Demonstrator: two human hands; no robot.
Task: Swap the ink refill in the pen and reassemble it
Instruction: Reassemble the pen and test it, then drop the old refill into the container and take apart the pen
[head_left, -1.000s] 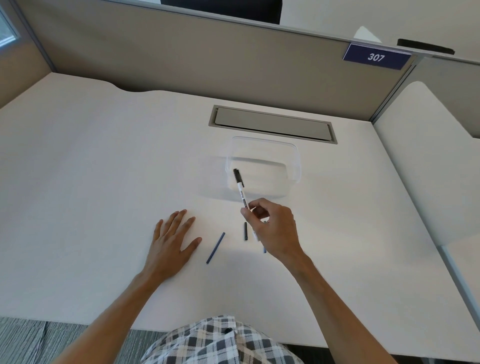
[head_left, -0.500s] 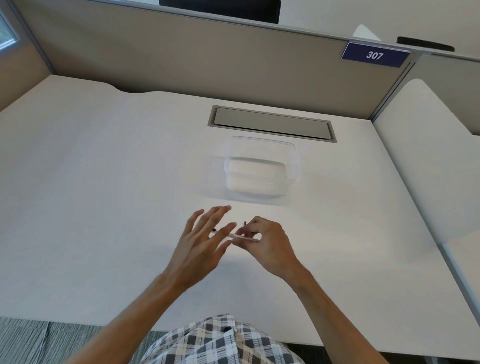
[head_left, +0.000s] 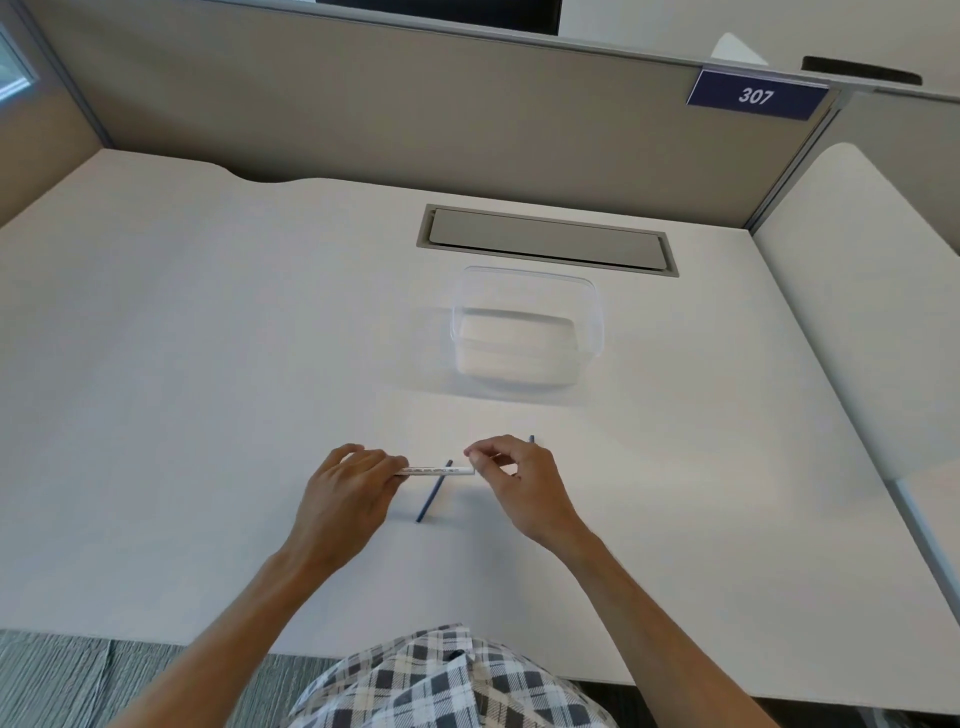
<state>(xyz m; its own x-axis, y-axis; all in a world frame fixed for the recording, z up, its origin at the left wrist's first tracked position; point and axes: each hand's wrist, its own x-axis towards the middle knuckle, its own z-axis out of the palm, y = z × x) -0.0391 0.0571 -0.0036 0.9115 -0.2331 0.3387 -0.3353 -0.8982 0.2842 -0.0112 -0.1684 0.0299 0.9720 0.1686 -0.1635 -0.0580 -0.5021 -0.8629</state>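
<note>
Pen (head_left: 435, 471), a white barrel held level just above the counter (head_left: 208, 364), spans the gap between two hands on the near side of a clear tub (head_left: 524, 332). Left hand (head_left: 345, 496) is closed around one end of the barrel; right hand (head_left: 519, 480) pinches the other end between thumb and forefinger, its remaining fingers curled. A blue refill (head_left: 432, 493) lies loose on the counter directly beneath the pen, slanting toward the person, nearer than the tub and apart from both hands. Another thin dark piece (head_left: 531, 439) pokes out just behind the right hand; what it is cannot be told. The tub looks empty, though its clear walls make that hard to confirm.

Judging from this layout, the job appears to be at an early or middle step: the grip on both ends suggests the barrel is being pulled or twisted open, or closed. Whether a refill sits inside the barrel cannot be seen, nor whether the blue one on the counter is spent or fresh. Seating a refill and closing the pen probably remain.
</note>
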